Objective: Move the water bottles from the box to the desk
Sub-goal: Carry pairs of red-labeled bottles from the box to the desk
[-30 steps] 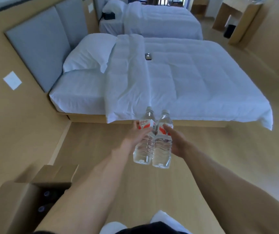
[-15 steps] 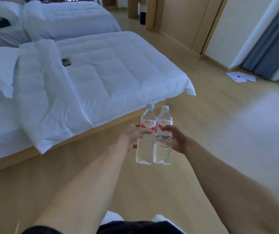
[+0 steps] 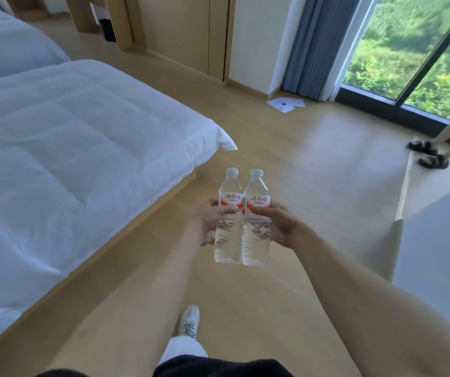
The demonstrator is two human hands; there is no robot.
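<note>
Head view: two clear water bottles, held out in front of the body over the wooden floor [image 3: 245,317], upright, caps up, long axes vertical, sides touching. The left bottle [image 3: 228,227] sits in the left hand [image 3: 209,223], fingers wrapped round its middle just under the red label; the right bottle [image 3: 256,229] sits in the right hand [image 3: 275,225], gripped the same way. Both hands are closed on their bottles, level with each other, neither clearly nearer anything. A pale flat surface at the right edge [image 3: 436,229] may be the bench; I cannot tell for sure. If so, it lies to the right of the hands, and the right hand is the nearer one. The box is out of frame. Count: two bottles, two hands, two beds, the nearer bed [image 3: 68,159] to the left, one shoe [image 3: 189,321] of the carrier below, some papers [image 3: 286,104] on the floor by the curtain, and a second person's legs and sandals [image 3: 433,159] far right.
</note>
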